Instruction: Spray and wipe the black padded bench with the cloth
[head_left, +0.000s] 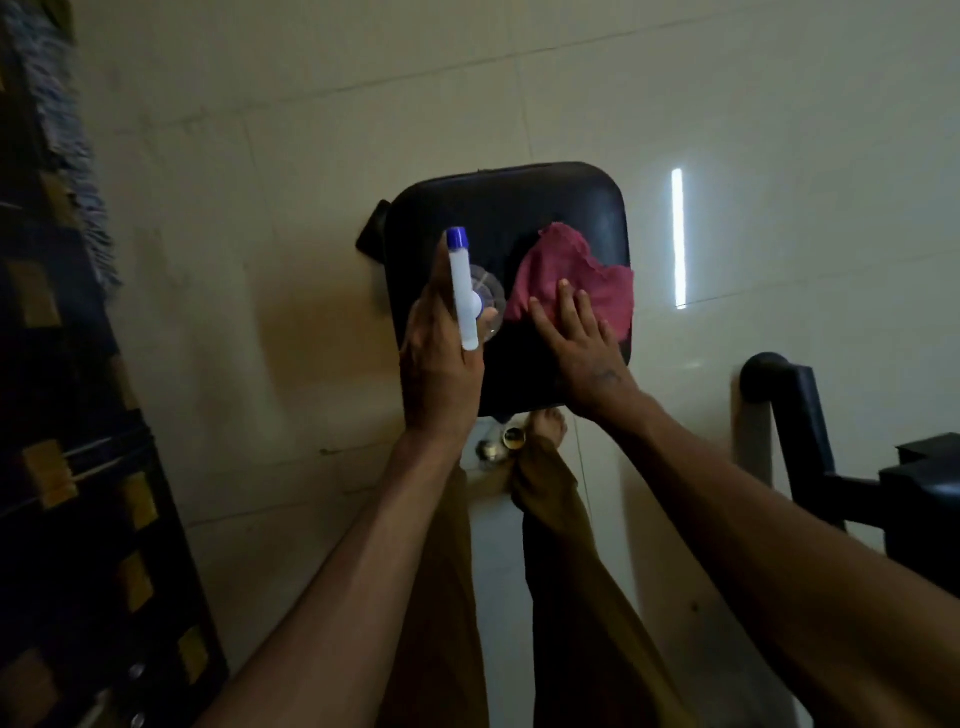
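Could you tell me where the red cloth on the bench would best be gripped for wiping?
Grip the red cloth at its near, bunched middle, coming from above on the near side, where the right hand already lies flat on it. It is spread loosely on the black padded bench, so its thin edges would fold.

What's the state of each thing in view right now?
Black padded bench: bare at the far end, cloth on its right half.
Dark red cloth: crumpled, pressed flat onto the pad.
White spray bottle with blue nozzle: held above the pad.
Left hand: grips the bottle.
Right hand: fingers straight, on the cloth.
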